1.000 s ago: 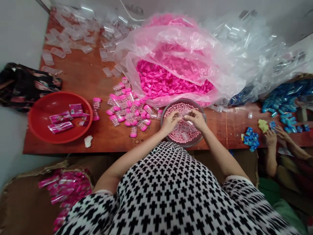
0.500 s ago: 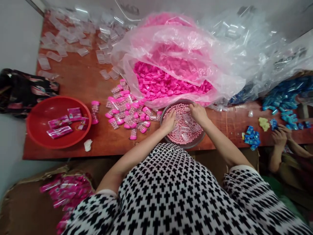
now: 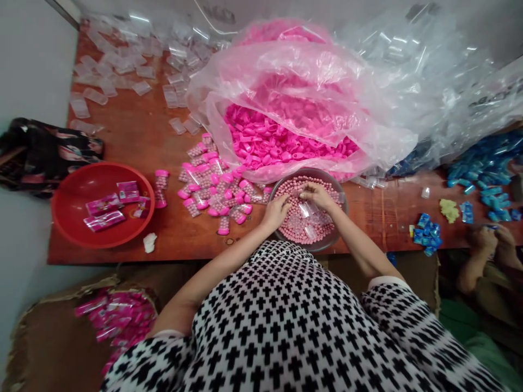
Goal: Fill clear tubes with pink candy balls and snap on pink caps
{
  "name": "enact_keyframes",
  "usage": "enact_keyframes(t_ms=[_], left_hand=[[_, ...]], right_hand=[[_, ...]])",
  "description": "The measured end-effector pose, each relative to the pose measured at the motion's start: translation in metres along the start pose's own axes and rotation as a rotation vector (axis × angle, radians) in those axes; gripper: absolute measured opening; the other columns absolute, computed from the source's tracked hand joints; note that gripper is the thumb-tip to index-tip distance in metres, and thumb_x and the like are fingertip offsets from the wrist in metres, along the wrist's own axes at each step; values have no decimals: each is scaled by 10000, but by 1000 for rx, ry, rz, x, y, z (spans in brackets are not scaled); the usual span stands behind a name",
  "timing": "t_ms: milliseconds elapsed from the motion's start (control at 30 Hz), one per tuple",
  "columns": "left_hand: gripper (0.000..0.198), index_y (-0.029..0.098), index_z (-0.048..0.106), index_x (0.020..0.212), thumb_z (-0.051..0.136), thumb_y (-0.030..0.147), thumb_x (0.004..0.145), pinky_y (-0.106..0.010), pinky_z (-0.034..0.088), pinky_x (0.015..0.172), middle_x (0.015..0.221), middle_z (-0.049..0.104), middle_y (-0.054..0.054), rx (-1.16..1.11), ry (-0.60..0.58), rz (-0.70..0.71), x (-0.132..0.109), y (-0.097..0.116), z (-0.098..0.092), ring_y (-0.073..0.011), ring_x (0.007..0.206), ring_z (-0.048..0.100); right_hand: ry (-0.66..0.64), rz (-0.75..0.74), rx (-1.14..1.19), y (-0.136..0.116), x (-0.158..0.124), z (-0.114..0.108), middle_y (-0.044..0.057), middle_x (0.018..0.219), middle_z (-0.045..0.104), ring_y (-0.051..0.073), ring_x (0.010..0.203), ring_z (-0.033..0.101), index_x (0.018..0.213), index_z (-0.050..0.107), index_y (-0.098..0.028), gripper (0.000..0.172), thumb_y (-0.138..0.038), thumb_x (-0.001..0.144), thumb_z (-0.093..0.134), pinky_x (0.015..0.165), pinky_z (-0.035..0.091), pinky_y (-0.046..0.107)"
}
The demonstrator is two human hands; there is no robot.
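Pink candy-like balls fill a grey bowl [image 3: 344,209] at the table's front edge, with several clear plastic containers [image 3: 309,233] lying on them. My left hand [image 3: 278,211] is over the bowl's left side, its fingers closed; what they hold is hidden. Across from it, my right hand [image 3: 317,196] is above the balls with thumb and fingers drawn together, and anything between them is too small to make out. Left of the bowl lies a pile of small clear bottles [image 3: 224,191] with pink caps, full of the balls.
Behind the bowl, a large plastic bag [image 3: 318,65] spills pink caps [image 3: 273,136]. A red basin [image 3: 65,218] holds pink packets; more packets lie in a cardboard box [image 3: 44,332]. Clear containers [image 3: 96,96] lie back left. Blue packets [image 3: 427,234] and another person's hands [image 3: 490,242] are at right.
My right hand has moved from the bowl's far rim down and left, nearer my left hand. My left hand has shifted slightly left and down. The other person's hands have moved lower.
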State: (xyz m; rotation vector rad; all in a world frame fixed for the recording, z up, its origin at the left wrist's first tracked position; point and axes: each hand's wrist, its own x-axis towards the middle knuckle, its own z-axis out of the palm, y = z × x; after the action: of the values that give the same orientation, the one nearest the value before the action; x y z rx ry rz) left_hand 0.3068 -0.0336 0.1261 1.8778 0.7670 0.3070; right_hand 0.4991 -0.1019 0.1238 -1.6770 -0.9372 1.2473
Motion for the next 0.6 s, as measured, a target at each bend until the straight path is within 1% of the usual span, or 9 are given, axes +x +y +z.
enact_keyframes(t_ms=[100,167,233,300,367,400,433,500,600], left_hand=[[400,148,554,1216,582,197,820,-350,483,925,1178,641,-102,-159,64,-57,6,5,-1,-200,1013,632],[348,145,593,1165,582,208,823,-337,472,934,1160,653,-87,-207,99,-40,9,9,1,-194,1023,624],[264,137,645,1072,561,212,834,-337,476,918,1063,690,-70,-230,123,-36,11,13,0,-195,981,634],[238,137,668,1029,551,211,836,-342,485,897,998,708,-58,-260,122,-48,11,14,-2,-196,937,646],[262,143,670,1053,566,213,823,-349,480,915,1036,707,-60,-303,91,-43,10,12,-6,-202,968,643],[281,146,668,1072,576,218,817,-353,470,936,1074,699,-64,-329,67,-33,10,12,-8,-206,1001,636],[300,147,665,1090,584,225,812,-357,460,955,1110,688,-67,-353,41,-21,10,11,-10,-209,1031,629],[327,150,659,1115,590,244,809,-362,451,974,1148,674,-69,-392,-12,-5,9,11,-14,-213,1060,620],[316,157,667,1100,585,260,812,-366,464,959,1134,681,-64,-398,-49,-1,10,11,-18,-212,1046,629]], right_hand=[[13,3,139,-6,-10,11,-35,715,575,118,666,532,793,554,-177,323,-371,616,742,650,452,258],[18,-11,183,-10,-15,20,-32,733,582,122,689,546,800,554,-181,323,-383,631,741,680,473,272],[35,-32,169,-15,-20,25,-17,783,600,136,732,569,847,561,-185,336,-400,652,730,715,495,296],[77,-94,59,-21,-25,24,12,881,616,159,808,589,947,566,-192,376,-411,680,715,750,506,317],[107,-210,-127,-31,-30,18,51,1023,615,180,907,594,1080,552,-205,420,-402,733,683,796,504,331],[98,-281,-231,-37,-32,13,66,1080,609,187,950,591,1129,541,-213,416,-388,770,655,824,498,338],[68,-353,-331,-42,-34,9,75,1111,608,191,981,588,1154,539,-218,386,-370,808,619,852,487,346],[-32,-474,-508,-52,-36,1,82,1103,625,196,1006,588,1134,566,-217,289,-329,868,548,888,467,358],[-143,-538,-700,-59,-37,-2,85,998,657,195,940,608,1064,595,-198,216,-297,905,488,839,476,339]])
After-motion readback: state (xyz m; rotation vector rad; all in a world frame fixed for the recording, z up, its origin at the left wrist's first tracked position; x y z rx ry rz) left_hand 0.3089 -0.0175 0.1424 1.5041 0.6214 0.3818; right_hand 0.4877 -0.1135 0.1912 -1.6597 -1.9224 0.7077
